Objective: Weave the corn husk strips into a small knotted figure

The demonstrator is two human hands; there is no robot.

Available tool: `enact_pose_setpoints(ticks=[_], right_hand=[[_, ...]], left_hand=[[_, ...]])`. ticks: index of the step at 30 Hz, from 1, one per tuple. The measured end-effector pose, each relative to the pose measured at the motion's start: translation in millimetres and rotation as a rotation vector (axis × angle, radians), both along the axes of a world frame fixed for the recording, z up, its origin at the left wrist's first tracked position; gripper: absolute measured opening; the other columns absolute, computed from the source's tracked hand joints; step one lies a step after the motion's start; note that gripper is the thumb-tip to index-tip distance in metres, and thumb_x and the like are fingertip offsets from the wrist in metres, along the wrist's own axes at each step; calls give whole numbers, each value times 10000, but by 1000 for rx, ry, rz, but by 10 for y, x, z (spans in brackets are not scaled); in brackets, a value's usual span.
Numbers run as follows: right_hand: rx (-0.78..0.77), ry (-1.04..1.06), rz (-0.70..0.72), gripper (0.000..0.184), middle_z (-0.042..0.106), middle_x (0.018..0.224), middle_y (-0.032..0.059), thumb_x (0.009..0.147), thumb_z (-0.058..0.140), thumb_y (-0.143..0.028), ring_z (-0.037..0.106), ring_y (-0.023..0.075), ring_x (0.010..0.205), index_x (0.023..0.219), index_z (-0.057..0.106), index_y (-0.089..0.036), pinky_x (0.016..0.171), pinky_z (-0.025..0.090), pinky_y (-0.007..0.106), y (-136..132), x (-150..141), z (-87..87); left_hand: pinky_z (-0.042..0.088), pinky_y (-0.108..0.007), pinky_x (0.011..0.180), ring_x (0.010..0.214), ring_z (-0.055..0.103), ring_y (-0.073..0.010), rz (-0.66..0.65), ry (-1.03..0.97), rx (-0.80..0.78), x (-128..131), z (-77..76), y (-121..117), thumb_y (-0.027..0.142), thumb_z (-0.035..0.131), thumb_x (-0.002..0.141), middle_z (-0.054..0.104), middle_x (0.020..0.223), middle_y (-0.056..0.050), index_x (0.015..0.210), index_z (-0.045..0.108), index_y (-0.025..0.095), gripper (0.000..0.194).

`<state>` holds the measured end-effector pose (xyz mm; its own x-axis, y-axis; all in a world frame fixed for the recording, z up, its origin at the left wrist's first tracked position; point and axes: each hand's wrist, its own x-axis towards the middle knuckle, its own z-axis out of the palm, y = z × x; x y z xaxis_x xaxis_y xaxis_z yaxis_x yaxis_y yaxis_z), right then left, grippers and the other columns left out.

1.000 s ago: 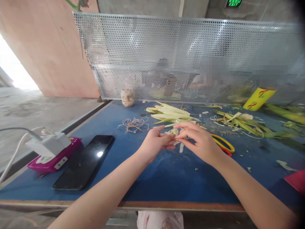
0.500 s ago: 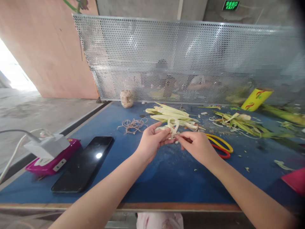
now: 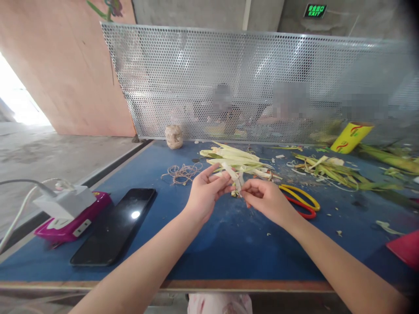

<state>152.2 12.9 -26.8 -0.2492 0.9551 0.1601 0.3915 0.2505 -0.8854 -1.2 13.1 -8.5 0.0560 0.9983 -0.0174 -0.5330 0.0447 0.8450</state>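
Over the middle of the blue table, my left hand [image 3: 207,189] pinches a pale corn husk strip [image 3: 233,175] between thumb and fingers. My right hand [image 3: 265,198] has its fingertips closed on the lower right end of the same strip. The strip is bent, its two pale parts meeting near my right fingertips. Behind my hands lies a pile of pale green corn husks [image 3: 231,153]. Scissors with yellow and red handles [image 3: 306,196] rest beside my right hand, their blades hidden under it. A tangle of thin brown twine [image 3: 183,173] lies left of my left hand.
A black phone [image 3: 114,226] and a magenta power strip [image 3: 73,222] with a white charger [image 3: 63,201] occupy the left side. A wrapped roll [image 3: 173,136], a yellow tube [image 3: 351,138] and green husk scraps [image 3: 337,172] lie farther back. A perforated metal screen [image 3: 196,65] borders the far edge.
The husk strip stood up as a loop before; now it is flattened and slants down from my left fingers to my right fingertips. Both hands have stayed nearly in place.
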Motion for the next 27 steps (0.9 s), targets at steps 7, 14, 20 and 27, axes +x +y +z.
enact_pose_setpoints(ticks=[7, 14, 20, 27], right_hand=[[109, -357, -49, 63, 551, 557, -18, 702, 474, -191, 524, 129, 511, 645, 500, -195, 499, 378, 232, 55, 85, -60], [46, -820, -203, 152, 556, 560, 0, 685, 469, -231, 477, 137, 497, 538, 452, -199, 455, 265, 233, 43, 130, 118], [-52, -928, -150, 176, 540, 521, 12, 693, 472, -226, 476, 150, 476, 520, 464, -197, 456, 253, 253, 45, 198, 122], [344, -357, -110, 290, 586, 955, 55, 696, 470, -121, 536, 174, 804, 968, 536, -197, 716, 411, 290, 50, 218, 97]], left_hand=[[562, -237, 649, 673, 665, -126, 94, -79, 31, -64, 49, 30, -7, 602, 708, 711, 865, -103, 1205, 435, 31, 525], [570, -229, 647, 713, 676, -141, 131, -81, 64, -54, 25, 34, 4, 608, 714, 710, 876, -112, 1189, 446, 25, 502], [566, -250, 643, 763, 678, -173, 128, -34, 73, -41, 40, 14, 18, 634, 692, 717, 834, -112, 1214, 437, 13, 559], [551, -284, 632, 783, 671, -192, -76, 102, 73, 4, 38, -45, 28, 601, 692, 713, 879, -120, 1244, 433, 37, 577]])
